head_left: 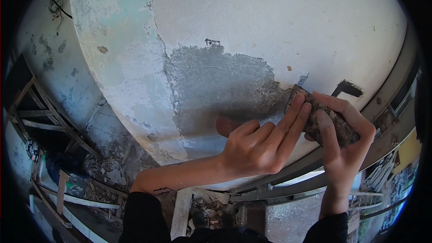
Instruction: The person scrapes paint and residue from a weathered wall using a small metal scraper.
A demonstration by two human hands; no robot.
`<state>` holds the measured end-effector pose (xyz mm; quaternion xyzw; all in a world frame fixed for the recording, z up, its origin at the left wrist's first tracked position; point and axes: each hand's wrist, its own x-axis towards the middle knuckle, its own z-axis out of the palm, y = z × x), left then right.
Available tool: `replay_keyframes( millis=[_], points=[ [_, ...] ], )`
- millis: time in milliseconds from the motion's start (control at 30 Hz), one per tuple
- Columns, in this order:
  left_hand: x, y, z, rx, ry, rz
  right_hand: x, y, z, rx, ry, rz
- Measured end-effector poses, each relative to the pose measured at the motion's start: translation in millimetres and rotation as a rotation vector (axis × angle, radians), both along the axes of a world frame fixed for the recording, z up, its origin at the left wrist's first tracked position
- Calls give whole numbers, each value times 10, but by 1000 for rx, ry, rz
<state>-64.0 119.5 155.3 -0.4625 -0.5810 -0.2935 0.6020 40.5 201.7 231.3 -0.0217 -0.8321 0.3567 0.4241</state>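
My right hand (344,141) grips a flat, rectangular block (339,123) with a mottled brown face, its thumb and fingers along the sides. Two outstretched fingers of my left hand (256,146) touch the block's near-left end. The other left fingers are curled, and a rounded reddish-brown handle (225,126) sticks out behind them. Most of what that handle belongs to is hidden by my hand. Both hands are in front of a pale wall (216,13), close to a rough grey patch (220,78) where the paint is gone. The block's upper corner is very near the wall; contact cannot be made out.
A black angular mark (350,88) shows on the wall to the right. A crack runs down left of the grey patch. At the far left lean wooden frames (38,112), with rubble (110,166) on the floor. A curved grey ledge (288,181) passes below my hands.
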Motion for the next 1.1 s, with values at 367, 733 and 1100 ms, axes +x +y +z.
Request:
replay_keyframes(
  millis=[367, 733, 1100],
  points=[
    [75, 129, -18, 56, -23, -34, 16, 135, 44, -48, 6, 36],
    [110, 75, -59, 16, -64, 13, -16, 83, 22, 17, 44, 87],
    [409, -388, -474, 124, -527, -264, 285, 235, -373, -138, 230, 132]
  ],
)
